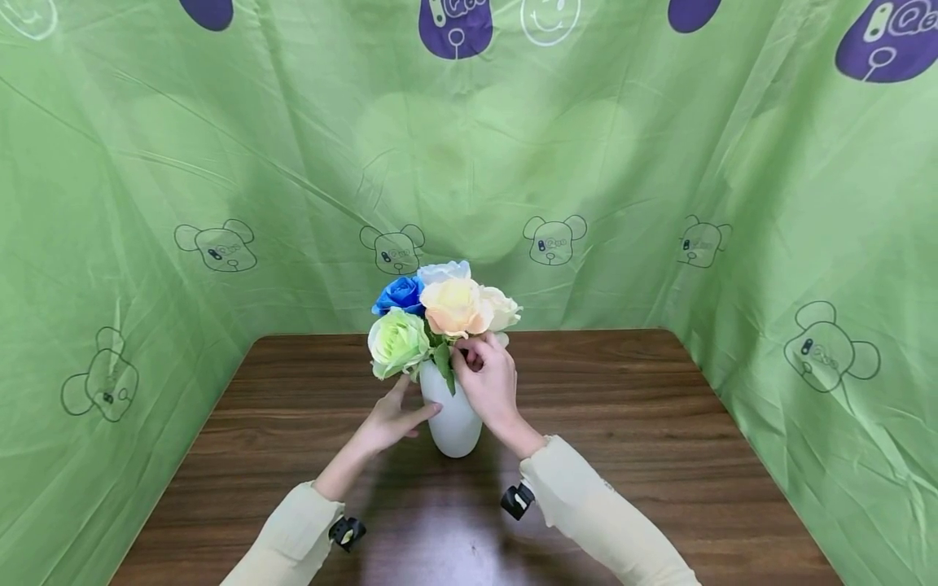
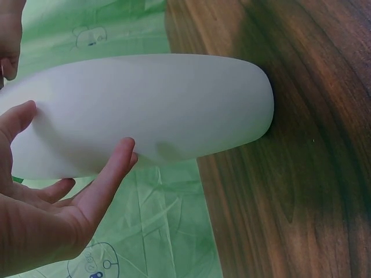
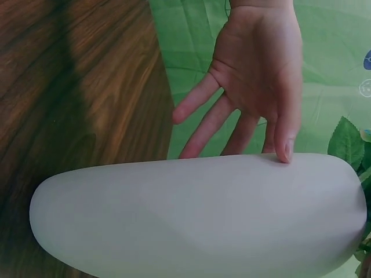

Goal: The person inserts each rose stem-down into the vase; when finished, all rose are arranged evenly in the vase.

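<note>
A tall white vase (image 1: pixel 454 427) stands upright on the table and holds a bunch of artificial-looking roses. My left hand (image 1: pixel 390 419) is at the vase's left side, its thumb touching the front of the wall. Spread, fairly straight fingers (image 3: pixel 200 124) reach behind the vase. Just above the vase mouth, my right hand (image 1: pixel 489 378) has curled fingers and pinches at a rose stem below the peach rose (image 1: pixel 454 305); the fingers hide most of that stem. A light green rose (image 1: pixel 397 342) leans out left, below a blue rose (image 1: pixel 401 295). Green leaves (image 1: pixel 444 365) hang over the rim.
The brown wood-grain table (image 1: pixel 623 407) reaches back to a green cloth (image 1: pixel 308 203) printed with bear heads, which surrounds it on three sides. A pale blue rose (image 1: pixel 443 272) and a cream rose (image 1: pixel 501 308) stand at the back and right of the bunch.
</note>
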Demonstrator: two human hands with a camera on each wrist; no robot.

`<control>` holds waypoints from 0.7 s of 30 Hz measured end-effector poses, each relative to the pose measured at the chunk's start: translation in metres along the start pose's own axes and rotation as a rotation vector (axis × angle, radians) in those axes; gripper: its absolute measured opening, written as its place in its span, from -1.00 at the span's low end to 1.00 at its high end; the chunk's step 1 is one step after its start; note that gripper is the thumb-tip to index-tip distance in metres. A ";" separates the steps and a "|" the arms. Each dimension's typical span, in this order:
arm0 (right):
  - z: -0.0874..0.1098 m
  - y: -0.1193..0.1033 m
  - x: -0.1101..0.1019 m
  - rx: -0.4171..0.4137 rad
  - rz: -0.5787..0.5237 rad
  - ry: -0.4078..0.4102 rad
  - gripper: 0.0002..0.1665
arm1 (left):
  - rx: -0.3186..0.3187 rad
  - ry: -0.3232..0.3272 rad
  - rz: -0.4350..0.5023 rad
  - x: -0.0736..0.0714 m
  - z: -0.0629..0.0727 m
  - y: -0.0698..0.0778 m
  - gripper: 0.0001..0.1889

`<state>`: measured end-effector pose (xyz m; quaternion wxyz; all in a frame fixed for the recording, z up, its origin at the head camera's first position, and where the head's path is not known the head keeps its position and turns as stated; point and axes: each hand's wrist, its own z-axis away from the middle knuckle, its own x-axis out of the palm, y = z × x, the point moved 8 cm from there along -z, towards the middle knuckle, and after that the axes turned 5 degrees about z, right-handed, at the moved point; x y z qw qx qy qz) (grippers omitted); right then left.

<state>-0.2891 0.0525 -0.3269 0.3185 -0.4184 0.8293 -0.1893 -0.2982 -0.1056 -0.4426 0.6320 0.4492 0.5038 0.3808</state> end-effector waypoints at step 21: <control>0.009 0.001 -0.036 0.019 -0.214 -0.056 -0.82 | -0.008 -0.005 -0.002 0.001 0.004 -0.001 -0.10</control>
